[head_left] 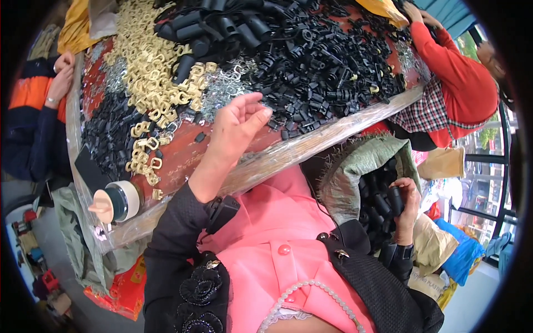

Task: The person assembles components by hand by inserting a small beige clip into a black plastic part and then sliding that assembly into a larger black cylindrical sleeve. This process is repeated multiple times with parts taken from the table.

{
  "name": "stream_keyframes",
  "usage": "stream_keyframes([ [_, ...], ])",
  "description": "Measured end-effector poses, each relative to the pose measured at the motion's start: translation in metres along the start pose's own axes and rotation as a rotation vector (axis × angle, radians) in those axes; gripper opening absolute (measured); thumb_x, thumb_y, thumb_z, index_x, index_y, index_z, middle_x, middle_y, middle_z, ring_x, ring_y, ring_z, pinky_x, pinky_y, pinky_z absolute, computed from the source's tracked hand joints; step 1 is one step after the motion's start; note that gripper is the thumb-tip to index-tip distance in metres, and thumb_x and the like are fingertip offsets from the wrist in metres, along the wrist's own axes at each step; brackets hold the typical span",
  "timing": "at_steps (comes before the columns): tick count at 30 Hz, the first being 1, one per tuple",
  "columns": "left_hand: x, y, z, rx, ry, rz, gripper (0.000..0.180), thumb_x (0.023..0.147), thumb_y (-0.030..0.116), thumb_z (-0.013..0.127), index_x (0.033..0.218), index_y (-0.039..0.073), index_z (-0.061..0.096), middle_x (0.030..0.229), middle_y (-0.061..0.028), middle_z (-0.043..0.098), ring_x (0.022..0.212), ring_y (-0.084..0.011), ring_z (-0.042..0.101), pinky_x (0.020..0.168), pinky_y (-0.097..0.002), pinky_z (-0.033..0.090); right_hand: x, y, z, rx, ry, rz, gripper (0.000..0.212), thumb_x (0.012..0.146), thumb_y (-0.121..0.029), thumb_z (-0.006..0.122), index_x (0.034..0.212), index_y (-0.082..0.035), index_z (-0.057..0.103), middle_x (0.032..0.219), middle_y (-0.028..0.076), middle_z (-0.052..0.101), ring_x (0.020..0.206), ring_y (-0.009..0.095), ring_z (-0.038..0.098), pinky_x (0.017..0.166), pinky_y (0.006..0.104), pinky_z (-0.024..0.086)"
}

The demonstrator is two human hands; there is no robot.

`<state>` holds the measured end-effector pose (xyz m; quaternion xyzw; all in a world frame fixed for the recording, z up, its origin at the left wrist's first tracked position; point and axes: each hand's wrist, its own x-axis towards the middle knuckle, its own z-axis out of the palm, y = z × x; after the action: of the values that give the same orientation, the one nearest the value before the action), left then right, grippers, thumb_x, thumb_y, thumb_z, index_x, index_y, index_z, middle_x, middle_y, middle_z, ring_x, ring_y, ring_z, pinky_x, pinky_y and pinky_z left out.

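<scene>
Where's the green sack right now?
Head view, right of centre: the sack is beside the near table edge, with the right hand at its mouth, black parts inside.

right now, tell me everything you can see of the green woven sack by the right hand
The sack is grey-green, looks like woven plastic, and has a frayed, folded-back rim. Its wide mouth gapes upward, showing many black cylindrical parts heaped inside. It sits beside the table, on the person's right, its base hidden. The right hand is at the mouth, grasping one part; whether it touches the sack is unclear.
</scene>
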<state>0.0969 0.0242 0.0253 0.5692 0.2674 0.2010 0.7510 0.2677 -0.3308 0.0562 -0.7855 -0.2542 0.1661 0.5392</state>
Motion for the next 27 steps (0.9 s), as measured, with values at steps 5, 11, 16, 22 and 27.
stream_keyframes([
  [5, 0.062, -0.005, 0.005, 0.585, 0.168, 0.265, 0.034, 0.072, 0.016, 0.062, 0.102, 0.002, 0.053, 0.088, -0.0138, 0.057, 0.072, -0.0202, 0.057, 0.062, -0.0292, 0.046, -0.01, 0.058, -0.031, -0.383, 0.058, 0.128, 0.034, 0.086, -0.031, 0.039, 0.086, 0.001, 0.051, 0.079, 0.008, 0.054, 0.075, 0.014, 0.05, 0.071, 0.0256, 0.038],
  [11, 0.113, -0.006, 0.021, 1.338, 0.199, 0.528, 0.021, 0.069, 0.013, 0.058, 0.086, 0.002, 0.053, 0.08, -0.0166, 0.057, 0.074, -0.033, 0.057, 0.065, -0.038, 0.047, 0.0, 0.048, -0.021, -1.124, 0.143, -0.288, 0.016, 0.081, -0.016, 0.05, 0.085, -0.001, 0.052, 0.085, 0.011, 0.054, 0.08, 0.021, 0.052, 0.074, 0.0279, 0.039],
  [16, 0.12, -0.002, 0.018, 1.452, 0.113, 0.384, 0.031, 0.068, 0.015, 0.06, 0.096, 0.004, 0.051, 0.084, -0.015, 0.056, 0.079, -0.0323, 0.056, 0.069, -0.041, 0.046, 0.018, 0.019, 0.001, -0.892, 0.306, -0.274, 0.012, 0.076, -0.007, 0.055, 0.085, 0.0, 0.053, 0.091, 0.012, 0.054, 0.083, 0.024, 0.052, 0.075, 0.0292, 0.04],
  [22, 0.062, 0.027, -0.01, 0.489, -0.018, 0.219, 0.022, 0.072, 0.009, 0.055, 0.091, -0.002, 0.049, 0.081, -0.0164, 0.057, 0.072, -0.0236, 0.061, 0.057, -0.0309, 0.048, 0.065, -0.03, 0.089, -0.525, -0.059, -0.534, 0.015, 0.072, 0.003, 0.054, 0.087, 0.002, 0.054, 0.088, 0.011, 0.055, 0.084, 0.02, 0.052, 0.074, 0.027, 0.039],
  [27, -0.035, 0.017, -0.048, -0.229, 0.092, -0.002, 0.018, 0.075, 0.001, 0.052, 0.091, -0.002, 0.047, 0.088, -0.0119, 0.054, 0.072, -0.0193, 0.061, 0.054, -0.0219, 0.047, 0.086, -0.053, 0.18, -0.385, -0.587, -0.735, 0.016, 0.071, 0.0, 0.058, 0.087, -0.002, 0.056, 0.083, 0.01, 0.054, 0.071, 0.023, 0.054, 0.061, 0.03, 0.042],
])
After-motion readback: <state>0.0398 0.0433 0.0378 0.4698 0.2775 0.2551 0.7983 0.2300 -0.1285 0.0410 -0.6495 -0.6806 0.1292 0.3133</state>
